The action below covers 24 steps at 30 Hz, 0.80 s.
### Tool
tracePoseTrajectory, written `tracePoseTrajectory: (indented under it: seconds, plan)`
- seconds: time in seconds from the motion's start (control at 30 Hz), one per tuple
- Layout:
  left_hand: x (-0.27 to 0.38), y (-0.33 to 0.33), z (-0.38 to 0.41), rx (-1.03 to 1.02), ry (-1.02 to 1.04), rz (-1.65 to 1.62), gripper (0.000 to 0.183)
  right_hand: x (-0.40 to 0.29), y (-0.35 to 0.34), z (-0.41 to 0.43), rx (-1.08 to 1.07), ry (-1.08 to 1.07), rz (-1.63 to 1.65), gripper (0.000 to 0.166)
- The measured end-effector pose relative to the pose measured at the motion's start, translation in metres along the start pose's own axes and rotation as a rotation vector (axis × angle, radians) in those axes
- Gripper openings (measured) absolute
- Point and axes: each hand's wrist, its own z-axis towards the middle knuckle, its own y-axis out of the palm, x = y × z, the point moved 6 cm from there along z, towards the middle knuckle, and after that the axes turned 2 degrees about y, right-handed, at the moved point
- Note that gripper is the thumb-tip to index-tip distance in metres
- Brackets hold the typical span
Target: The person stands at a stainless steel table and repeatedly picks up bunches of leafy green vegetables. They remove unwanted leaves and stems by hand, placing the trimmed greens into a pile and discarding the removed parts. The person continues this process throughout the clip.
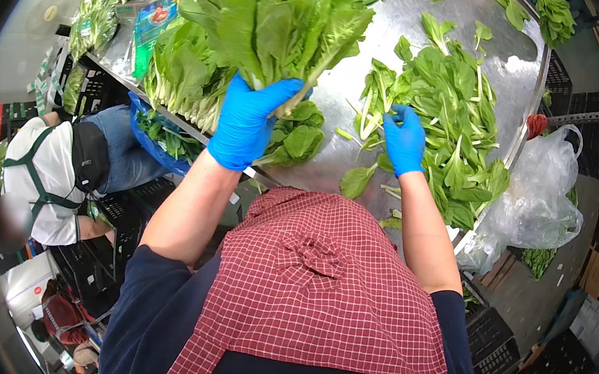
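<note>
My left hand (249,117), in a blue glove, grips a bunch of leafy greens (289,31) by its pale stems, holding it up with the leaves pointing away from me. My right hand (404,141), gloved the same way, is at the near left edge of a heap of loose green leaves (453,105). Its fingers are curled beside a pale stem; whether they pinch it cannot be made out. More leafy greens (297,137) lie partly behind my left hand. To its left, stacked bunches (185,71) lie with their stems towards me on the metal table (337,102).
A green and blue printed plastic bag (152,32) lies at the left. Below the table's left edge is a blue bag of greens (163,144). A clear plastic bag (536,203) hangs at the right edge. A co-worker (57,176) bends beside black crates (136,212).
</note>
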Motion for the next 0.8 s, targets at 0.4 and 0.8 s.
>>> tracePoseTrajectory:
  seconds: [0.4, 0.8]
  plan:
    - [0.047, -0.092, -0.011, 0.128, 0.170, 0.073, 0.047, 0.019, 0.019, 0.035, -0.044, 0.095, -0.305, 0.035]
    - [-0.042, 0.001, -0.008, -0.018, -0.054, 0.022, 0.038, -0.007, -0.019, -0.007, -0.118, 0.364, 0.888, 0.011]
